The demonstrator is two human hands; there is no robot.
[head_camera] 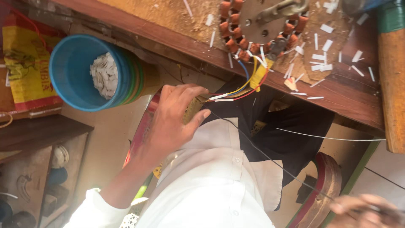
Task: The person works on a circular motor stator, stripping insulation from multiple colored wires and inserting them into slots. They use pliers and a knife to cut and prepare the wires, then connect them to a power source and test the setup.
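My left hand is in the middle of the view, back up, its fingers curled over a yellowish pad by my lap. A thin dark thread runs taut from under its thumb down to my right hand, which is blurred at the bottom right and pinches the thread's other end. Just above the left hand, blue, yellow and red wires hang from a motor stator with copper coils on the wooden bench.
A stack of blue buckets holding white paper slips stands at the left, beside a yellow and red sack. White slips litter the bench. A wooden mallet handle lies at the right edge. A red-rimmed seat is below.
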